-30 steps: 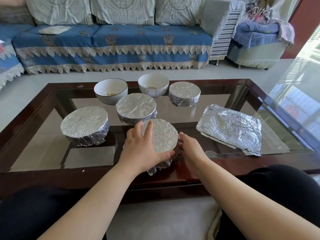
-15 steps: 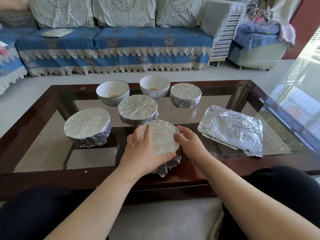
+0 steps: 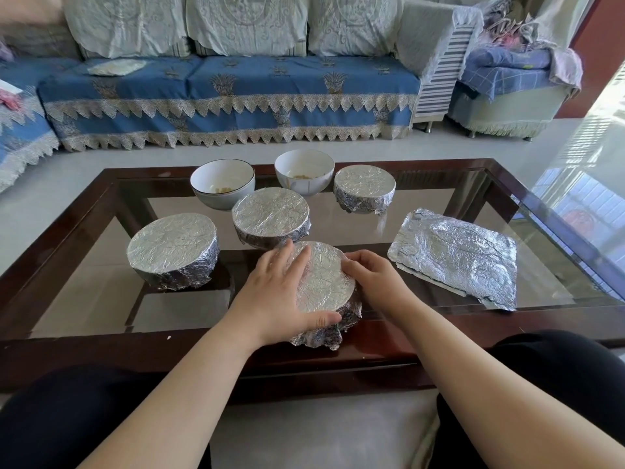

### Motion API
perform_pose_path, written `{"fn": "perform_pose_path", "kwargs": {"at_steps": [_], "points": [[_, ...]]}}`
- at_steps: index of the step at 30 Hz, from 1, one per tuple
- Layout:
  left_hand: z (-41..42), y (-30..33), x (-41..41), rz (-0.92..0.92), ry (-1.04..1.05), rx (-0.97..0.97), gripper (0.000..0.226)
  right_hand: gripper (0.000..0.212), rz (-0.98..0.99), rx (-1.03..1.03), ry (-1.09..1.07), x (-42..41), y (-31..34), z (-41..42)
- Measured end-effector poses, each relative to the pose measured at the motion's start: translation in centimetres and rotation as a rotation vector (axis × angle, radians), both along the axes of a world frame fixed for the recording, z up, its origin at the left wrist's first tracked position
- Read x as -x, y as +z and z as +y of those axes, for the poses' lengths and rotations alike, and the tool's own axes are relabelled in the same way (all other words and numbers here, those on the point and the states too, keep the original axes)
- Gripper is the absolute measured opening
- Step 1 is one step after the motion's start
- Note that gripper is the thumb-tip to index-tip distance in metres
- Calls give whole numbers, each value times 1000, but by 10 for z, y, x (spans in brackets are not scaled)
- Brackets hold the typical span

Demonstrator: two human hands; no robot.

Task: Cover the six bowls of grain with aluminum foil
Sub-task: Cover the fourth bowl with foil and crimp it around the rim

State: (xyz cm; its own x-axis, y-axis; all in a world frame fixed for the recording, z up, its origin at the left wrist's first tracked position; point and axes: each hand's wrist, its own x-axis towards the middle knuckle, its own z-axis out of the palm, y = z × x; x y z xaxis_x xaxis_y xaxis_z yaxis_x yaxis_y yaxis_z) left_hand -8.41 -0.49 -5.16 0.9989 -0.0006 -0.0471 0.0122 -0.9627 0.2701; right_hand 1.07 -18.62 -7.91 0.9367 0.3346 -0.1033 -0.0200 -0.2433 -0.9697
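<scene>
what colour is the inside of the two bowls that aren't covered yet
White inside, on both the left uncovered ceramic bowl and the right one; the head view shows it.

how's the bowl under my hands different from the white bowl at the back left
The near bowl is wrapped in foil over top and sides; the back left bowl is bare white, with a little grain showing inside. The left hand lies on the near bowl and the right hand curls against its rim; nothing touches the back left bowl. The near bowl sits at the table's front edge, the other far back. Both stand upright.
</scene>
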Motion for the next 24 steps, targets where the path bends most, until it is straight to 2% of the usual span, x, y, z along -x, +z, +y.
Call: {"fn": "perform_pose_path", "kwargs": {"at_steps": [3, 6, 10, 16, 18, 21, 24], "points": [[-2, 0, 2, -18, 21, -15, 124, 24, -25, -36, -26, 10, -1, 0], [-2, 0, 3, -16, 33, -15, 123, 34, 50, -170, -98, 22, -6, 0], [-2, -2, 2, -21, 37, -12, 125, 42, 75, -284, -61, 31, -14, -4], [-2, -3, 2, -36, 40, 1, 127, 79, 218, -542, 44, 29, -26, -7], [-3, -3, 2, -36, 44, -1, 127, 77, 237, -566, 14, 30, -28, -6], [-2, -5, 1, -45, 46, 3, 130, 48, 257, -580, -84, 33, -27, -4], [-1, -8, -1, -56, 50, 11, 130, 37, 273, -581, -108, 34, -28, -3]]}}
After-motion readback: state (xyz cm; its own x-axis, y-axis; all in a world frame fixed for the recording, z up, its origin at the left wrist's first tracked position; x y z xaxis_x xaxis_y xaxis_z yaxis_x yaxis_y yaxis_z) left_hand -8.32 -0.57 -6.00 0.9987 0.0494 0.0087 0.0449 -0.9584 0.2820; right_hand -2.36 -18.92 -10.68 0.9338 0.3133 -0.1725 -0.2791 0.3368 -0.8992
